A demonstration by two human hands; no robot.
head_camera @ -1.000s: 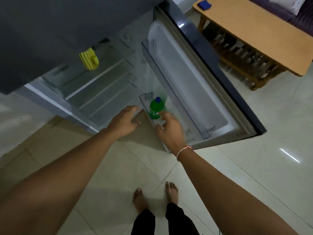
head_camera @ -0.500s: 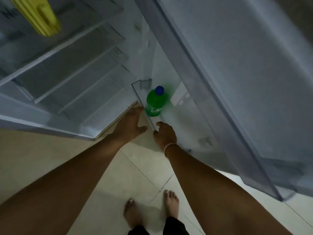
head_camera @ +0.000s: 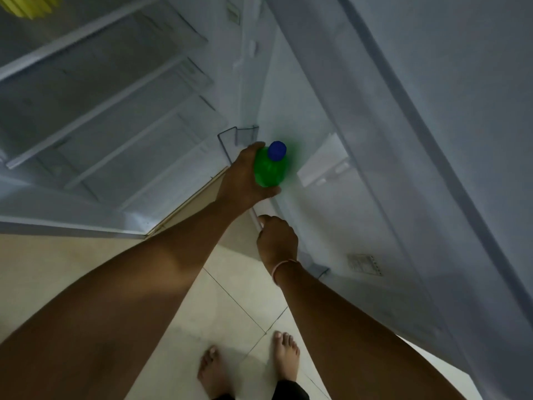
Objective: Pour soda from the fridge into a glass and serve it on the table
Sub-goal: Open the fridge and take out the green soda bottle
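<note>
A green soda bottle (head_camera: 271, 168) with a blue cap stands in the clear lowest bin (head_camera: 230, 137) of the open fridge door (head_camera: 389, 140). My left hand (head_camera: 242, 177) is wrapped around the bottle's left side, fingers and thumb on its body. Just below it, my right hand (head_camera: 277, 239) is closed on the front rim of the door bin. No glass is in view.
Bare fridge shelves (head_camera: 115, 90) fill the upper left, with a yellow object (head_camera: 31, 5) at the top edge. The door's upper shelf rail (head_camera: 375, 168) runs diagonally on the right. My bare feet stand on pale floor tiles (head_camera: 230, 298) below.
My left hand moved from the fridge's lower edge up to the bottle and closed around it. My right hand stayed on the bin rim. The view came closer to the door.
</note>
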